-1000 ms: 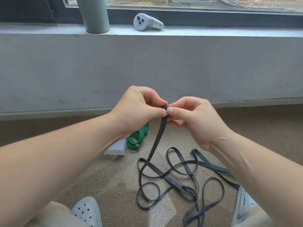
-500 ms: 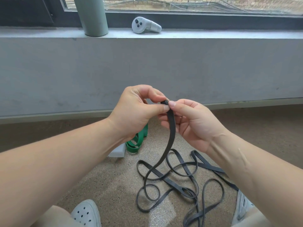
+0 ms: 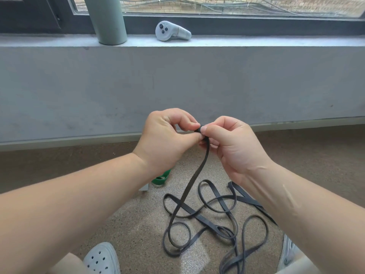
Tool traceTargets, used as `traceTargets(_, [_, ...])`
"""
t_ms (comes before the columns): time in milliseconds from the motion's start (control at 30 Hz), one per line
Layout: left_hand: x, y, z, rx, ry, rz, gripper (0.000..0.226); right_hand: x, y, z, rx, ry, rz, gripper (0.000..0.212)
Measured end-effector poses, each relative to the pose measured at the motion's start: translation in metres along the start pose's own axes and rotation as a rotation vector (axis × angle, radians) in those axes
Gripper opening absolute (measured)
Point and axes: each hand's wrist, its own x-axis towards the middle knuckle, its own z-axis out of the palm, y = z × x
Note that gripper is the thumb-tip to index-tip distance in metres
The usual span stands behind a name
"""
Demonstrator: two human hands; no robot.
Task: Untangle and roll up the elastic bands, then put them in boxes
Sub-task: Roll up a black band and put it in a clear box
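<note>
A long black elastic band [image 3: 194,179] hangs from my fingers down to the floor, where the rest of it lies in loose, overlapping loops. My left hand [image 3: 166,141] and my right hand [image 3: 231,145] meet at mid-frame and both pinch the band's top end, which is curled into a small tight roll between thumbs and forefingers. A rolled green band [image 3: 161,179] sits in a pale box [image 3: 144,187] on the floor, mostly hidden behind my left wrist.
A grey concrete wall with a sill rises just ahead. On the sill stand a green-grey cylinder [image 3: 106,20] and a white hand controller [image 3: 171,31]. My two white perforated shoes [image 3: 102,260] flank the band's loops on the speckled floor.
Both hands have closed tighter around the band's end and my right fingers have curled in. The hanging strand has shifted slightly right.
</note>
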Motion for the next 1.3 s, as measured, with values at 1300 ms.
traceTargets(1300, [0.003, -0.005, -0.020, 0.284, -0.056, 0.194, 0.024, -0.011, -0.010, -0.001, -0.010, -0.151, 0.136, 0.011])
